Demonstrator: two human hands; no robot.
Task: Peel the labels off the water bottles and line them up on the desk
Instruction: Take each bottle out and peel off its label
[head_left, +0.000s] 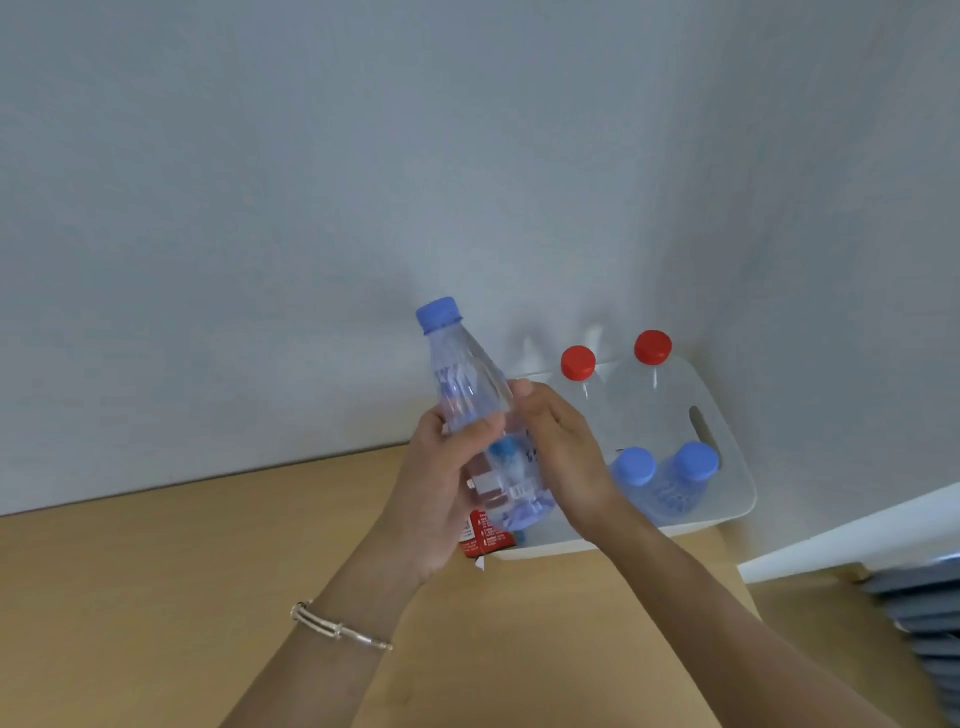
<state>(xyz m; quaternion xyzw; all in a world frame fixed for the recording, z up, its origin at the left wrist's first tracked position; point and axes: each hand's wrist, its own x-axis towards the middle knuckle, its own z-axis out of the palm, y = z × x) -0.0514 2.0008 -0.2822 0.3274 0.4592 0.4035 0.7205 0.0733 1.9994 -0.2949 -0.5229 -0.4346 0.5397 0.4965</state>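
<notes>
Left of the grip the desk (182, 571) is bare. Right of it a bin (735, 470) of bottles (636, 410) blocks the way. Behind stands the wall (311, 208).

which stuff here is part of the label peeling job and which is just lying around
Job: held bottle, left hand, right hand, red-capped bottles, blue-capped bottles, white tub, red label, wooden desk.
Not the job: bracelet, grey slatted object.

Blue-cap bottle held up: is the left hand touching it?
Touching. The head view shows the left hand with fingers and thumb curled round the bottle at mid-body.
</notes>
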